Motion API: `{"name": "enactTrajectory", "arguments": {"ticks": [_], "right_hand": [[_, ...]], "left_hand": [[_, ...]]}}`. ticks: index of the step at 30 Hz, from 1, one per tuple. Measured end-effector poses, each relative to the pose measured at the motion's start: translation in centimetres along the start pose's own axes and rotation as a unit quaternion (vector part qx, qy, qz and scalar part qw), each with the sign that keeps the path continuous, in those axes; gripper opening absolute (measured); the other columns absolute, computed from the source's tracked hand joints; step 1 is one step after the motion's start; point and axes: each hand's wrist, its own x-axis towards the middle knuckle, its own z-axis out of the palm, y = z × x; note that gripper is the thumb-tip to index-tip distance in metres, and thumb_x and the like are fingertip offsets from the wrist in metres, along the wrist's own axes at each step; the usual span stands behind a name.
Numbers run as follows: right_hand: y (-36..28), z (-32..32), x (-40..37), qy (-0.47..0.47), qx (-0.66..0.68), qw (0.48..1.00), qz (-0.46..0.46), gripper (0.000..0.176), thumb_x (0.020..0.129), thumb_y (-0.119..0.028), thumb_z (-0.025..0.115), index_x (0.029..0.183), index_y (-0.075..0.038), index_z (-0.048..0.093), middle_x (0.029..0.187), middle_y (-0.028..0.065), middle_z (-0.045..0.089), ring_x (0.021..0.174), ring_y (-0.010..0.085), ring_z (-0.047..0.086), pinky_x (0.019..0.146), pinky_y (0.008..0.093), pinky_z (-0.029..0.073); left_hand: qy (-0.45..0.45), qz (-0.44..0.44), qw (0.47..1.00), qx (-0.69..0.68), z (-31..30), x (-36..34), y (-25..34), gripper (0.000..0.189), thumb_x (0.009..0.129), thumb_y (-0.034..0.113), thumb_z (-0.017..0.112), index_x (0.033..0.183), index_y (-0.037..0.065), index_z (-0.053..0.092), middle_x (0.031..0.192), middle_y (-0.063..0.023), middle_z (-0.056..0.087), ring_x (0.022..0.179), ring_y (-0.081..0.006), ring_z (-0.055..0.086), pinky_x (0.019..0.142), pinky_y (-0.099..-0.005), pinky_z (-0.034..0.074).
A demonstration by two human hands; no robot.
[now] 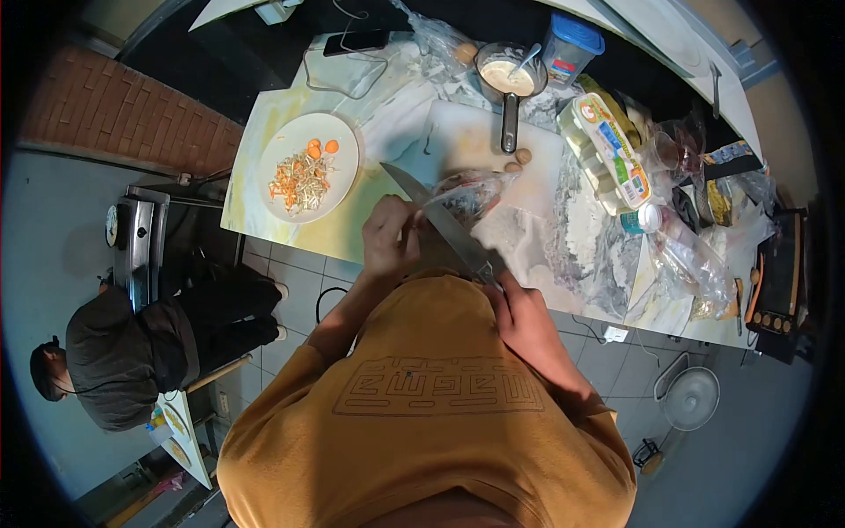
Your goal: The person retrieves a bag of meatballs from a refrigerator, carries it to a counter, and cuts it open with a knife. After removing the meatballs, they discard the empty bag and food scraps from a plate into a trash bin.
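Note:
My right hand [525,319] is wrapped round the handle of a large kitchen knife [444,227]. The blade slants up to the left, its tip past my left hand. Closed in a pinch, my left hand [390,236] is at the near left side of the blade, on the edge of a clear plastic bag [475,195]. Something dark reddish shows inside the bag, but I cannot make out what. The bag is against the blade and over the near part of a white cutting board [537,163]. Its lower part is hidden behind the knife.
Left on the marble-patterned table stands a plate [345,180] of sprouts and carrot pieces. A small pan [510,123] of batter is at the back, near an egg carton [607,150]. Brown eggshells [523,157] lie on the board. Another person [119,352] is at far left.

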Motion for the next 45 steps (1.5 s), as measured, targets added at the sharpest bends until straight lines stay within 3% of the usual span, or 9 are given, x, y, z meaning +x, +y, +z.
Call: {"name": "enactTrajectory", "arguments": {"ticks": [7, 9, 13, 16, 18, 31, 37, 40, 45], "right_hand": [[-1.3, 2.4, 4.5, 0.022, 0.046, 0.998, -0.022, 0.022, 0.096, -0.01, 0.051, 0.114, 0.004, 0.051, 0.067, 0.0305, 0.058, 0.065, 0.05, 0.057, 0.055, 0.0516, 0.044], [-1.6, 2.3, 4.7, -0.004, 0.036, 0.999, 0.009, 0.025, 0.098, -0.013, 0.051, 0.118, 0.003, 0.052, 0.071, 0.03, 0.059, 0.07, 0.0498, 0.058, 0.057, 0.0481, 0.044], [-0.3, 0.5, 1.7, 0.012, 0.005, 1.0, -0.021, 0.023, 0.095, -0.011, 0.053, 0.114, 0.003, 0.05, 0.068, 0.0304, 0.059, 0.067, 0.0491, 0.059, 0.056, 0.0519, 0.046], [0.7, 0.2, 0.3, -0.004, -0.026, 1.0, 0.014, 0.023, 0.095, -0.011, 0.053, 0.113, 0.003, 0.05, 0.067, 0.0295, 0.059, 0.067, 0.0492, 0.06, 0.056, 0.0525, 0.046], [1.0, 0.9, 1.1, 0.03, -0.014, 0.999, -0.028, 0.024, 0.096, -0.013, 0.053, 0.114, 0.003, 0.05, 0.065, 0.0282, 0.059, 0.065, 0.0493, 0.059, 0.054, 0.054, 0.045], [0.3, 1.5, 3.9, 0.036, 0.025, 0.999, -0.029, 0.027, 0.098, -0.015, 0.05, 0.119, 0.002, 0.046, 0.067, 0.0285, 0.06, 0.067, 0.0477, 0.06, 0.054, 0.0521, 0.044], [0.3, 2.1, 4.6, 0.028, -0.001, 0.999, -0.041, 0.03, 0.098, -0.016, 0.051, 0.122, 0.002, 0.045, 0.063, 0.0268, 0.058, 0.062, 0.0463, 0.06, 0.052, 0.0513, 0.044], [-0.1, 1.8, 4.4, 0.039, 0.005, 0.997, -0.06, 0.032, 0.098, -0.016, 0.051, 0.123, 0.003, 0.045, 0.061, 0.0261, 0.058, 0.06, 0.0454, 0.06, 0.05, 0.0508, 0.043], [-1.4, 0.6, 3.5, -0.015, 0.01, 0.999, 0.027, 0.033, 0.099, -0.018, 0.05, 0.124, 0.003, 0.045, 0.06, 0.026, 0.057, 0.059, 0.0459, 0.059, 0.051, 0.0512, 0.043]], "left_hand": [[0.0, 0.022, 1.0, -0.014, 0.6, -0.5, 1.4, 0.015, 0.074, -0.012, 0.062, 0.081, 0.001, 0.059, 0.07, -0.0104, 0.053, 0.061, -0.0272, 0.053, 0.055, -0.0357, 0.043], [0.024, -0.053, 0.998, -0.018, 0.1, -0.1, 1.1, 0.013, 0.077, -0.011, 0.062, 0.081, 0.001, 0.06, 0.069, -0.0096, 0.053, 0.06, -0.0263, 0.053, 0.054, -0.035, 0.043], [0.01, -0.058, 0.998, -0.005, -0.2, 0.1, 1.1, 0.014, 0.078, -0.011, 0.062, 0.081, 0.002, 0.06, 0.069, -0.0094, 0.053, 0.06, -0.0258, 0.053, 0.053, -0.0351, 0.043], [-0.005, -0.026, 0.999, -0.023, 0.8, -0.4, 1.2, 0.012, 0.079, -0.01, 0.062, 0.081, 0.002, 0.06, 0.069, -0.0096, 0.053, 0.061, -0.0259, 0.053, 0.053, -0.0351, 0.043], [-0.012, 0.061, 0.997, -0.046, 1.5, -0.6, 2.0, 0.01, 0.08, -0.009, 0.063, 0.081, 0.001, 0.06, 0.069, -0.0095, 0.054, 0.062, -0.026, 0.054, 0.054, -0.0353, 0.043], [-0.078, 0.003, 0.994, -0.08, 1.7, -0.3, 2.3, 0.012, 0.082, 0.0, 0.068, 0.086, 0.002, 0.057, 0.073, -0.0099, 0.053, 0.064, -0.0267, 0.055, 0.056, -0.0357, 0.045], [-0.101, -0.008, 0.995, -0.007, 1.3, -0.6, 1.2, 0.016, 0.079, 0.006, 0.072, 0.085, 0.005, 0.058, 0.071, -0.0089, 0.052, 0.064, -0.0276, 0.056, 0.057, -0.0373, 0.045], [-0.103, 0.065, 0.987, 0.107, 0.8, -0.3, 1.5, 0.013, 0.079, 0.009, 0.071, 0.082, 0.007, 0.059, 0.07, -0.0069, 0.053, 0.064, -0.0265, 0.057, 0.055, -0.0374, 0.043], [-0.07, 0.057, 0.989, 0.114, 1.4, -0.2, 2.7, 0.013, 0.081, 0.006, 0.069, 0.075, 0.005, 0.057, 0.065, -0.0078, 0.054, 0.054, -0.0259, 0.052, 0.052, -0.0372, 0.042]]}}
